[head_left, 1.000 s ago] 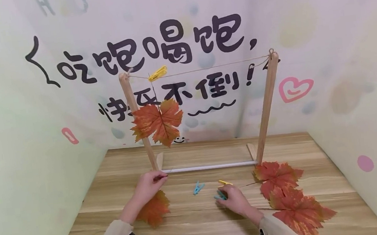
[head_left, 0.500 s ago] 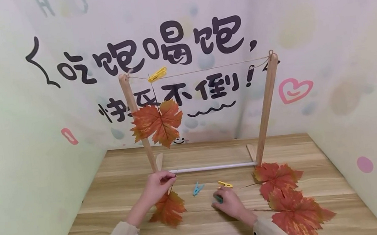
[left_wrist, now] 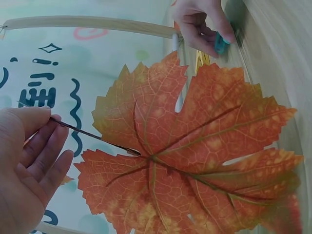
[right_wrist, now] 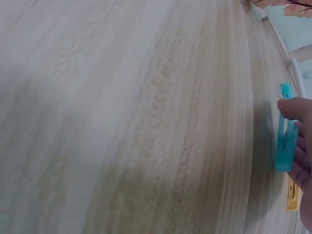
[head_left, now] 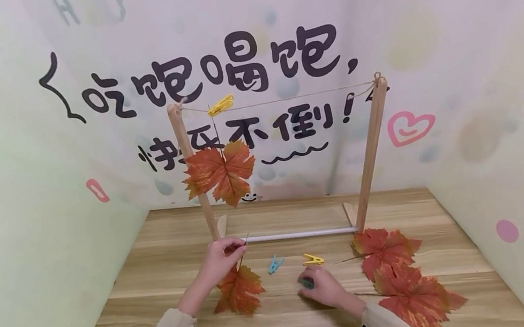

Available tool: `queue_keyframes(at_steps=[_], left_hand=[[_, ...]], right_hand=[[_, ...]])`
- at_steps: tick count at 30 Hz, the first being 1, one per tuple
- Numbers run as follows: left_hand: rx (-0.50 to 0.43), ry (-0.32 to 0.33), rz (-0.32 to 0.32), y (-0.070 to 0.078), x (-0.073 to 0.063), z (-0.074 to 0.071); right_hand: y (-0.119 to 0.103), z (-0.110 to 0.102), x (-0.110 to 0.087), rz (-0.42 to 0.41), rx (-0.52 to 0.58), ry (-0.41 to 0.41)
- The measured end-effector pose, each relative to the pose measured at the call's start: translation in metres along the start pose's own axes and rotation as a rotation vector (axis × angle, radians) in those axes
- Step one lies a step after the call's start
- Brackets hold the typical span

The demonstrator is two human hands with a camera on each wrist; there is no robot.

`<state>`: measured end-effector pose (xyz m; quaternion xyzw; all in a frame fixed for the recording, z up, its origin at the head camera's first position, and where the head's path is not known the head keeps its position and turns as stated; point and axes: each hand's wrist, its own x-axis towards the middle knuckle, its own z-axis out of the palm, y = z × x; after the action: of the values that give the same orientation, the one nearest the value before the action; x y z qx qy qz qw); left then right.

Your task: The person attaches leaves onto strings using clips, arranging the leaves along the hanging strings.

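My left hand (head_left: 222,260) pinches the thin dark stem of an orange-red artificial maple leaf (left_wrist: 161,180), which hangs below the fingers in front of the rack's left post. Low over the table, my right hand (head_left: 323,286) holds a blue clothespin (right_wrist: 286,141) between thumb and fingers; the right wrist view shows it plainly. Beyond that hand lies a yellow clothespin (head_left: 313,259), and a second blue clothespin (head_left: 275,264) lies between the two hands. Another maple leaf (head_left: 225,172) hangs by its stem from a yellow clothespin (head_left: 221,105) on the string.
A wooden rack, with a left post (head_left: 191,166) and right post (head_left: 372,151), carries the string (head_left: 284,99) across its top and a white rod (head_left: 299,234) near its base. Two red leaves (head_left: 414,292) overlap on the table at right. A printed wall stands behind.
My left hand has moved a little to the right, bringing the leaf with it. My right hand has gathered up the blue clothespin it was touching and shifted slightly.
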<state>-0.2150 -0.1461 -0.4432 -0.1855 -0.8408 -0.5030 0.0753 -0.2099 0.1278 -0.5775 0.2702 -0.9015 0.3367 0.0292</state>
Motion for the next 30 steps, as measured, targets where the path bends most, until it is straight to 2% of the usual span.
queue_keyframes(at_steps=[4,10,16,18,20,23,30], left_hand=[[-0.026,0.017,-0.015,0.005,0.002,-0.002],[-0.046,0.009,-0.074,0.031,-0.001,-0.007],[-0.077,0.002,-0.112,0.017,0.003,-0.004],[-0.065,0.000,-0.121,0.023,0.004,-0.005],[-0.058,0.002,-0.104,0.034,0.005,-0.007],[-0.064,0.008,-0.068,0.040,0.009,-0.008],[-0.030,0.027,0.002,0.026,0.024,-0.008]], right_hand=[[-0.006,-0.005,0.000,0.014,0.095,0.048],[-0.020,-0.017,0.002,-0.026,0.178,0.102],[-0.034,-0.035,0.006,-0.102,0.204,0.159],[-0.037,-0.041,0.008,-0.121,0.198,0.156],[-0.041,-0.046,0.010,-0.131,0.200,0.150],[-0.044,-0.055,0.012,-0.148,0.204,0.146],[-0.049,-0.073,0.018,-0.213,0.242,0.157]])
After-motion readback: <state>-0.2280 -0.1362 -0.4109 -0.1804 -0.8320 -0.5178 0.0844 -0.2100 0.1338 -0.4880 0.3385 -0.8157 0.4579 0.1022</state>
